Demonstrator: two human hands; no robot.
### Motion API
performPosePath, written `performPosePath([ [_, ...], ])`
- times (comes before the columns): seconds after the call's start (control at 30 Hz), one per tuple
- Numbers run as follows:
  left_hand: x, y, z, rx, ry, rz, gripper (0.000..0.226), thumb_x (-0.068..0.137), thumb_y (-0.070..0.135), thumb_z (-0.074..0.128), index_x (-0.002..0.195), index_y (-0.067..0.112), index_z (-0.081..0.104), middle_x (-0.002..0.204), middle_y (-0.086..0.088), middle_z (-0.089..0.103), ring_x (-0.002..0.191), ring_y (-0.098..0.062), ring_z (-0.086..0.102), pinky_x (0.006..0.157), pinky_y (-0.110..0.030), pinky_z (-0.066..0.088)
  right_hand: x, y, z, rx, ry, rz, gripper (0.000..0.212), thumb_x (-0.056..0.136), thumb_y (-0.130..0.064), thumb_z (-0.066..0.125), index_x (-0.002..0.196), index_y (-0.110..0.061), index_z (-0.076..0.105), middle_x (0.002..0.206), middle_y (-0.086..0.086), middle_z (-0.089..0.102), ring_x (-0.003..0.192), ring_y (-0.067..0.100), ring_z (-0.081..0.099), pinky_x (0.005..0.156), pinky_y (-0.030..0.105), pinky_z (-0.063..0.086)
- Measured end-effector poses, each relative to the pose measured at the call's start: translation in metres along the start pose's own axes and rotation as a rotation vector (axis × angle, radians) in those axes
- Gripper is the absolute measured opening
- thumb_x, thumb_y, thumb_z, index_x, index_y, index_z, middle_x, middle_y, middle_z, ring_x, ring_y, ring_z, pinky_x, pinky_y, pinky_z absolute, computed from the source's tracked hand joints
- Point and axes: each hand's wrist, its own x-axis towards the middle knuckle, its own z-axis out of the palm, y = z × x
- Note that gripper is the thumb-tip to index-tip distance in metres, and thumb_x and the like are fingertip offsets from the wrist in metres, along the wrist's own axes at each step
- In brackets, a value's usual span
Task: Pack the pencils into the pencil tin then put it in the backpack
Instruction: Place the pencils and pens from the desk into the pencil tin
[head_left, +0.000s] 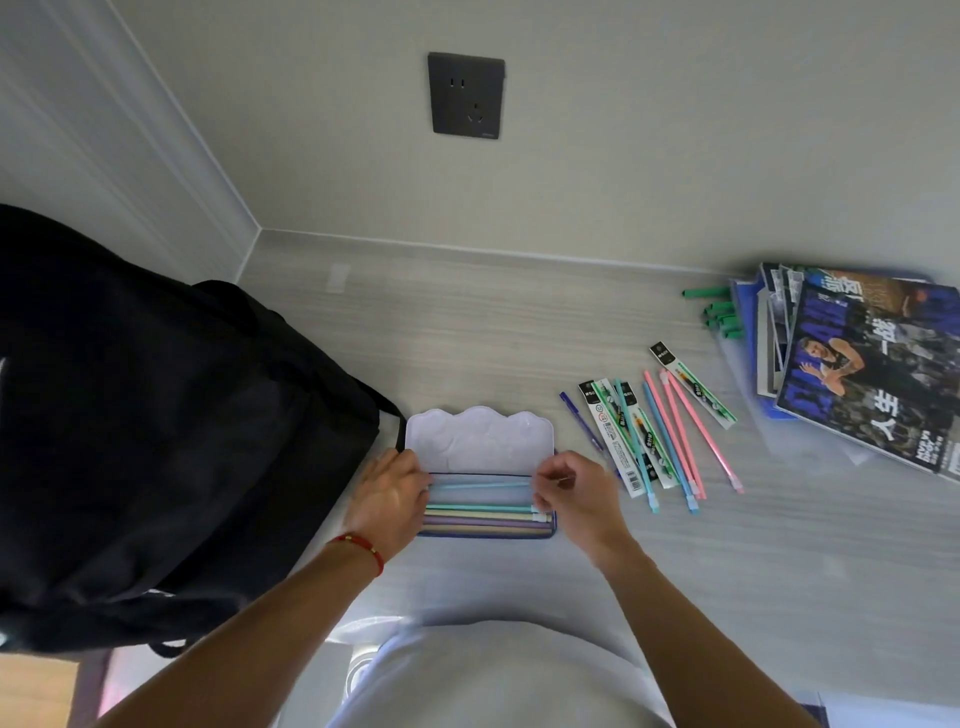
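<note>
The right hand pinches the end of a pale blue pencil, fingers closed on it, over the open blue pencil tin. The left hand, wearing a red cord bracelet, rests on the tin's left end; whether it grips cannot be told. Several pastel pencils lie lengthwise inside, below the raised white scalloped lid. The tin sits on the pale wood-grain tabletop, just beside the black fabric backpack. To the right lie loose pink and blue pencils, packaged refills and stacked magazines.
</note>
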Motion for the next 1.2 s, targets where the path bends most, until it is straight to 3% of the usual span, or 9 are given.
performPosePath([
  [0.13, -0.003, 0.000, 0.002, 0.010, -0.025, -0.010, 0.022, 0.093, 0.013, 0.058, 0.110, 0.017, 0.071, 0.105, -0.003, 0.066, 0.104, -0.023, 0.052, 0.101, -0.034, 0.045, -0.003, 0.006, 0.005, -0.261, -0.050, -0.109, 0.015, 0.089, -0.012, 0.073, 0.080, -0.023, 0.068, 0.076, -0.006, 0.069, 0.059, 0.011, 0.067, 0.053, 0.018, 0.054],
  [0.3, -0.003, 0.000, 0.000, 0.060, -0.068, -0.015, 0.021, 0.098, 0.023, 0.050, 0.107, 0.022, 0.069, 0.106, 0.001, 0.064, 0.104, -0.021, 0.049, 0.102, -0.033, 0.042, -0.002, 0.008, 0.009, -0.578, -0.066, -0.302, 0.002, 0.090, -0.020, 0.072, 0.090, -0.019, 0.073, 0.087, -0.007, 0.072, 0.075, 0.007, 0.063, 0.073, 0.022, 0.055],
  [0.43, -0.003, 0.001, -0.001, 0.073, -0.090, -0.014, 0.022, 0.100, 0.026, 0.049, 0.110, 0.022, 0.068, 0.109, 0.001, 0.062, 0.105, -0.018, 0.049, 0.102, -0.030, 0.043, -0.004, 0.010, 0.008, -0.635, -0.076, -0.341, 0.008, 0.095, -0.020, 0.066, 0.096, -0.020, 0.073, 0.096, -0.006, 0.073, 0.083, 0.008, 0.064, 0.082, 0.022, 0.055],
  [0.53, -0.001, 0.003, -0.001, 0.095, -0.113, -0.027, 0.022, 0.099, 0.028, 0.048, 0.110, 0.025, 0.067, 0.110, 0.004, 0.062, 0.106, -0.016, 0.048, 0.101, -0.027, 0.043, -0.008, 0.012, -0.002, -0.575, -0.016, -0.363, 0.010, 0.094, -0.016, 0.065, 0.099, -0.020, 0.073, 0.095, -0.007, 0.072, 0.077, 0.003, 0.059, 0.075, 0.012, 0.049],
  [0.6, 0.001, 0.005, -0.003, 0.083, -0.091, -0.036, 0.023, 0.099, 0.028, 0.046, 0.106, 0.025, 0.068, 0.106, 0.005, 0.063, 0.103, -0.015, 0.048, 0.100, -0.026, 0.043, -0.009, 0.013, -0.016, -0.537, 0.064, -0.345, 0.011, 0.094, -0.016, 0.065, 0.101, -0.020, 0.073, 0.094, -0.008, 0.072, 0.078, 0.002, 0.060, 0.075, 0.011, 0.046],
  [0.8, 0.012, 0.034, -0.012, -0.041, 0.042, -0.056, 0.016, 0.091, 0.015, 0.057, 0.089, 0.014, 0.073, 0.083, -0.006, 0.070, 0.083, -0.025, 0.060, 0.080, -0.038, 0.052, 0.003, 0.020, -0.079, -0.490, 0.431, -0.120, 0.012, 0.094, -0.010, 0.062, 0.098, -0.015, 0.072, 0.099, 0.004, 0.075, 0.089, 0.022, 0.071, 0.081, 0.029, 0.056],
  [0.87, 0.018, 0.049, -0.012, -0.094, 0.061, -0.057, 0.014, 0.087, 0.010, 0.060, 0.087, 0.013, 0.074, 0.080, -0.006, 0.069, 0.082, -0.027, 0.060, 0.078, -0.037, 0.052, 0.007, 0.023, -0.094, -0.573, 0.436, -0.015, 0.006, 0.094, -0.020, 0.066, 0.099, -0.017, 0.068, 0.098, 0.005, 0.071, 0.087, 0.026, 0.069, 0.079, 0.038, 0.059],
  [0.97, 0.026, 0.064, -0.007, -0.118, 0.086, -0.068, 0.014, 0.086, 0.010, 0.059, 0.082, 0.014, 0.072, 0.079, -0.005, 0.067, 0.081, -0.027, 0.059, 0.073, -0.036, 0.052, 0.008, 0.028, -0.098, -0.735, 0.320, 0.095, 0.015, 0.094, -0.030, 0.065, 0.100, -0.017, 0.063, 0.096, 0.004, 0.070, 0.080, 0.022, 0.065, 0.076, 0.036, 0.056],
  [1.2, 0.021, 0.063, 0.003, -0.141, 0.004, -0.031, 0.026, 0.083, -0.001, 0.060, 0.102, 0.009, 0.074, 0.103, -0.007, 0.069, 0.099, -0.026, 0.062, 0.084, -0.038, 0.056, 0.003, 0.036, -0.096, -0.718, 0.295, 0.034, 0.016, 0.096, -0.023, 0.063, 0.093, -0.008, 0.066, 0.091, 0.009, 0.074, 0.080, 0.027, 0.069, 0.075, 0.039, 0.059],
])
